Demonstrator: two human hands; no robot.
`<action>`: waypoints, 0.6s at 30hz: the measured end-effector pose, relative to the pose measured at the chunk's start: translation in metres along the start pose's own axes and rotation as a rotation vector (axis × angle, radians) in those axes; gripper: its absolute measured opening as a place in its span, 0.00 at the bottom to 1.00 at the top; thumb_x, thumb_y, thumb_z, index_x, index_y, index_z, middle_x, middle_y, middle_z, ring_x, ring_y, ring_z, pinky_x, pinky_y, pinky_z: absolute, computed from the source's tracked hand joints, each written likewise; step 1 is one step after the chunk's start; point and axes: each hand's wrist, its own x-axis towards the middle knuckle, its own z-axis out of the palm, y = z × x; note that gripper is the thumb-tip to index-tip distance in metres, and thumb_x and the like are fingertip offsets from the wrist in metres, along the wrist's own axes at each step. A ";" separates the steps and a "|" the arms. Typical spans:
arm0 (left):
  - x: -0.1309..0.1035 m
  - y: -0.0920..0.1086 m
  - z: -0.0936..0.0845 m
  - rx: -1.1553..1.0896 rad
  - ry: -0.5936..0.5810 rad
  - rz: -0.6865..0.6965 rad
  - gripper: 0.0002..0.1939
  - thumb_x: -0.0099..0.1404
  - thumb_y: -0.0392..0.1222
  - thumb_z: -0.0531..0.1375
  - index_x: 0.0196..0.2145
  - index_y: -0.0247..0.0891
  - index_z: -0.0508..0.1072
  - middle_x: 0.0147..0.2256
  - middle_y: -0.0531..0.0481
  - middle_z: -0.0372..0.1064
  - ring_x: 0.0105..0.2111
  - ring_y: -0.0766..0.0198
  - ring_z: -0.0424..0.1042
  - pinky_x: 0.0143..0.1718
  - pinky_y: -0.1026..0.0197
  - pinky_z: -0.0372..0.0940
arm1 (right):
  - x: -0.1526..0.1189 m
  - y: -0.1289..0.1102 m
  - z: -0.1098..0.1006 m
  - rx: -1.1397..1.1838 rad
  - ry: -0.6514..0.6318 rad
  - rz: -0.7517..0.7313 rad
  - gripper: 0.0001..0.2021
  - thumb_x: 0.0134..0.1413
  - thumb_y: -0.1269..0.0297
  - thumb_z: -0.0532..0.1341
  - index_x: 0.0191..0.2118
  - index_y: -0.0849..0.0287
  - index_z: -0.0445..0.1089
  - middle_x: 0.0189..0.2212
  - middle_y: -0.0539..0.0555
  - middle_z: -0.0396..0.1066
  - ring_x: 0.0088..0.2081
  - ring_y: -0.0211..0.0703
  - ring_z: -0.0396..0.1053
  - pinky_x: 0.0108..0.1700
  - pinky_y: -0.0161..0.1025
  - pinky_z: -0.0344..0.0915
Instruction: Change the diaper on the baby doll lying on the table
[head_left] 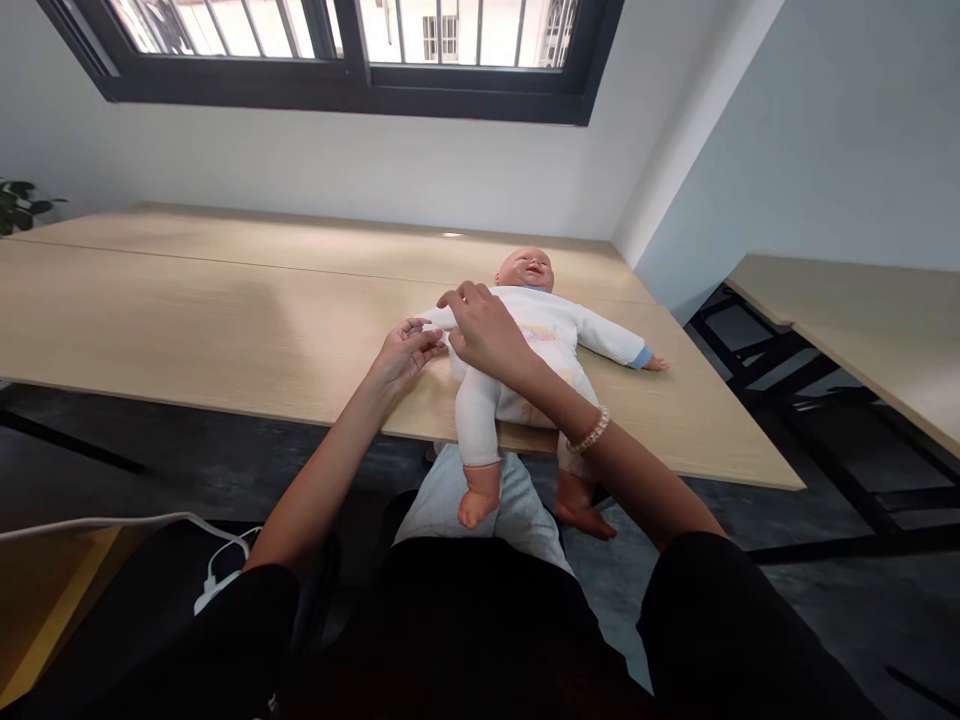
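A baby doll [551, 350] in a white suit with blue cuffs lies on its back, its head away from me and its bare feet hanging past the table's near edge. My left hand [409, 355] is closed at the end of the doll's sleeve [437, 316] on the left, thumb and fingers pinched together. Over that same sleeve bends my right hand [487, 330], fingers curled around it and thumb below. It hides part of the doll's chest and upper arm. The doll's other arm [615, 340] stretches out to the right.
The doll lies on a long light wood table [187, 310] under a barred window [360, 90]. Another table [862, 300] with black legs stands at the right. Down at the left are a white cable [150, 520] and a white plug [217, 590].
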 end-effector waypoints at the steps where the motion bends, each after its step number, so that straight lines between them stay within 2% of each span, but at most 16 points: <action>1: -0.001 0.001 0.001 -0.004 -0.013 0.000 0.22 0.47 0.32 0.75 0.34 0.37 0.68 0.29 0.54 0.74 0.30 0.70 0.73 0.38 0.65 0.71 | -0.001 -0.001 -0.001 0.039 0.011 -0.005 0.14 0.63 0.74 0.57 0.54 0.66 0.66 0.51 0.65 0.69 0.52 0.55 0.65 0.51 0.46 0.62; 5: -0.002 0.003 0.006 0.004 -0.100 -0.015 0.25 0.43 0.36 0.79 0.33 0.36 0.68 0.28 0.56 0.72 0.28 0.71 0.71 0.30 0.68 0.65 | -0.004 -0.006 0.004 0.118 -0.064 -0.012 0.17 0.61 0.66 0.66 0.53 0.64 0.64 0.47 0.60 0.70 0.46 0.50 0.68 0.42 0.40 0.63; 10: -0.001 -0.003 0.006 0.003 -0.168 0.029 0.25 0.41 0.39 0.80 0.29 0.36 0.69 0.27 0.56 0.71 0.28 0.70 0.71 0.35 0.65 0.68 | -0.003 -0.006 0.016 0.083 -0.058 0.085 0.11 0.65 0.76 0.55 0.51 0.66 0.66 0.47 0.61 0.70 0.40 0.47 0.69 0.36 0.39 0.60; 15: 0.002 0.000 0.007 0.062 -0.116 0.133 0.16 0.50 0.40 0.75 0.33 0.37 0.73 0.34 0.52 0.75 0.36 0.65 0.74 0.42 0.61 0.70 | -0.007 0.001 0.015 0.078 -0.035 0.087 0.13 0.68 0.76 0.49 0.49 0.68 0.69 0.46 0.63 0.72 0.41 0.49 0.69 0.39 0.40 0.62; 18: 0.012 0.007 0.016 0.108 -0.194 0.186 0.12 0.59 0.46 0.69 0.39 0.39 0.76 0.38 0.49 0.76 0.42 0.62 0.74 0.43 0.62 0.69 | -0.012 0.003 0.012 0.051 0.033 0.082 0.15 0.67 0.78 0.48 0.50 0.66 0.69 0.46 0.62 0.72 0.43 0.50 0.70 0.41 0.41 0.63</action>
